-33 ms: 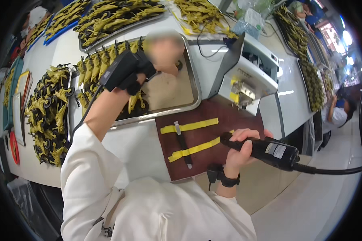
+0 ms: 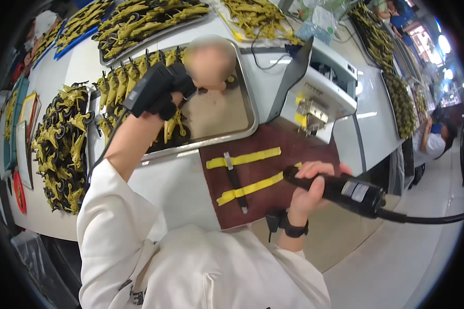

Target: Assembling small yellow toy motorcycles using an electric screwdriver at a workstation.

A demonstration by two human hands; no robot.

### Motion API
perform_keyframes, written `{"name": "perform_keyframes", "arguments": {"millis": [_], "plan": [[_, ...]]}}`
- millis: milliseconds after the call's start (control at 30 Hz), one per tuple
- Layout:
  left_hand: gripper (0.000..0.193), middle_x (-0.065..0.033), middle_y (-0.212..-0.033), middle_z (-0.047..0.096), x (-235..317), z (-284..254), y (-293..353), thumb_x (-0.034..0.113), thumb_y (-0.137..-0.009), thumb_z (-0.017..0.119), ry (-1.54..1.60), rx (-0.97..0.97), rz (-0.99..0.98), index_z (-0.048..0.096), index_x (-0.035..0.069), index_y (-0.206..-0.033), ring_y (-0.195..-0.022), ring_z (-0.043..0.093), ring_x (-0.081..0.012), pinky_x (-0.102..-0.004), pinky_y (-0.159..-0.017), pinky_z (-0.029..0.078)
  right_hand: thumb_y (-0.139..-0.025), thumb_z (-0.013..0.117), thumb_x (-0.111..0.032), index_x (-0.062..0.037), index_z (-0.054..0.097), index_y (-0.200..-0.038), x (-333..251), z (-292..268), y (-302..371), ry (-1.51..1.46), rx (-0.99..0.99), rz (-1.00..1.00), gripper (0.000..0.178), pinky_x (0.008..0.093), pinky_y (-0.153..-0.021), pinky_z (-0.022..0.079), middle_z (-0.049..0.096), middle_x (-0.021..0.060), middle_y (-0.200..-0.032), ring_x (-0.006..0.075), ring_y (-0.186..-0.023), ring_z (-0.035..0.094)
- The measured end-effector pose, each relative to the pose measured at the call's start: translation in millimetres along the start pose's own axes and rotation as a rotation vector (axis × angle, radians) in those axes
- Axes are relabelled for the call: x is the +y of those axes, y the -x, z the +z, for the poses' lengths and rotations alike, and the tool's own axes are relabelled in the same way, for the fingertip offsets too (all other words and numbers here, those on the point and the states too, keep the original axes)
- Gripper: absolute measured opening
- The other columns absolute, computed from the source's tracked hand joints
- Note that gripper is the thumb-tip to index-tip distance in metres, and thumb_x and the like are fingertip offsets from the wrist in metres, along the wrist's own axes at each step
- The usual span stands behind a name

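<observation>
My right hand [image 2: 310,191] is wrapped round a black corded electric screwdriver [image 2: 350,194], held over the right edge of a dark red mat [image 2: 263,206]. My left hand [image 2: 210,64] reaches over a metal tray [image 2: 252,110]; a blur covers its fingers, so their grip and anything in them cannot be made out. Rows of yellow pieces with black wheels [image 2: 131,77] stand left of that hand in the tray. A small round dark part [image 2: 231,81] shows beside it. On the mat, a slim black and silver strip [image 2: 235,181] lies across two yellow strips [image 2: 255,157].
A white machine [image 2: 319,98] with a metal feed head stands behind the mat. More yellow pieces [image 2: 64,147] are piled at the left, with further full trays [image 2: 149,26] along the back. The screwdriver's cord [image 2: 423,219] runs off to the right. Another person [image 2: 433,139] sits far right.
My left hand and wrist have shifted very slightly to the left over the tray. My right hand still grips the electric screwdriver in nearly the same place.
</observation>
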State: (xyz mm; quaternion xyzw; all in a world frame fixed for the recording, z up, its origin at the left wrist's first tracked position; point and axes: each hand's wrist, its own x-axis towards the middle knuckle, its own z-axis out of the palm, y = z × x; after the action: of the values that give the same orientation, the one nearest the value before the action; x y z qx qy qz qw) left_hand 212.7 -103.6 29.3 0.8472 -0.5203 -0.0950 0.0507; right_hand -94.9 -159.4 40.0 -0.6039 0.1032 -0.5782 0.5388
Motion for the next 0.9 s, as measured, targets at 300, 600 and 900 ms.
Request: {"name": "perform_keyframes", "arguments": {"millis": [300,600,900], "plan": [[0.059,-0.0151,-0.115,0.046,35.2,-7.5,52.0,0.020,-0.059,0.067,0.187,0.446,0.164,0.053,0.020,-0.116,-0.112,0.042,-0.0344,-0.0461,-0.095,0.029,-0.081,0.052,-0.015,-0.0001,0.028,-0.123,3.2,10.8,-12.2,0.130,0.062,0.099,0.051,0.0308,-0.050,0.044,0.049,0.0089,-0.065,0.0172,-0.051,0.048],[0.068,-0.0173,-0.119,0.040,123.6,69.7,170.9,0.049,-0.065,0.068,0.407,0.309,0.272,0.051,0.015,-0.121,-0.115,0.035,-0.0337,-0.0460,-0.092,0.028,-0.084,0.055,-0.046,-0.0029,0.024,-0.124,-31.3,12.7,-17.4,0.141,0.089,-0.105,0.066,0.0316,-0.046,0.043,0.049,0.0083,-0.063,0.0173,-0.044,0.046],[0.075,-0.0207,-0.142,0.022,125.4,69.8,177.7,0.055,-0.072,0.059,0.340,0.142,0.304,0.037,0.018,-0.134,-0.129,0.027,-0.0348,-0.0542,-0.096,0.021,-0.074,0.032,-0.078,-0.0006,0.035,-0.115,-26.5,30.3,-103.1,0.213,0.111,-0.196,0.088,0.0282,-0.042,0.042,0.051,0.0101,-0.057,0.0182,-0.044,0.047]]}}
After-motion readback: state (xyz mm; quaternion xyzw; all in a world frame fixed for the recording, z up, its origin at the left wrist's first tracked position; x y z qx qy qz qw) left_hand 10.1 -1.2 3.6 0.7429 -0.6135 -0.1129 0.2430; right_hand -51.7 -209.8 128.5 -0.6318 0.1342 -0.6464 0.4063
